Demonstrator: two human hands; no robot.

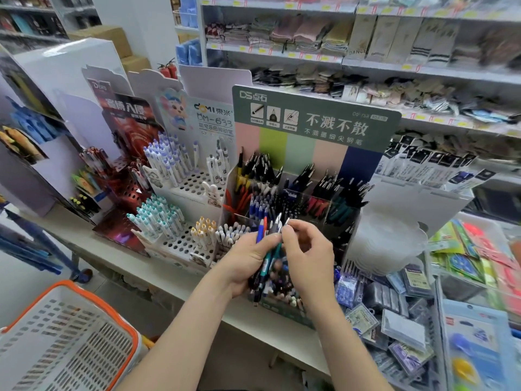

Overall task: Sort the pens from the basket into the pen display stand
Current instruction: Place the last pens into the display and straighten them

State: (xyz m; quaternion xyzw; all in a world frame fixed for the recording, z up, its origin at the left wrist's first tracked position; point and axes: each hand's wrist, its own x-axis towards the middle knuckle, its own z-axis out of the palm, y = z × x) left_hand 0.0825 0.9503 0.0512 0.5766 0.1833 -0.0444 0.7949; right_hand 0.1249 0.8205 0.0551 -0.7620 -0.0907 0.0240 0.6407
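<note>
Store counter, head view. The pen display stand (315,119) carries a green header reading "DS" and "不溅不散". Left of the stand is a white stand (197,153) marked "DOMI DM-633"; below-left of it is the orange-rimmed basket (64,334). Directly before the stand, the left hand (248,263) curls round a bundle of pens (266,262), and the right hand (307,258) pinches a single pen (278,222) by thumb and forefinger.

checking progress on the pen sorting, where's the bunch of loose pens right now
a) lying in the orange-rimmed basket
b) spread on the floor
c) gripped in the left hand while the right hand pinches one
c: the left hand grips the bunch of pens in front of the pen stand, the right hand pinches the top of one pen, and no pens show in the basket.
</note>
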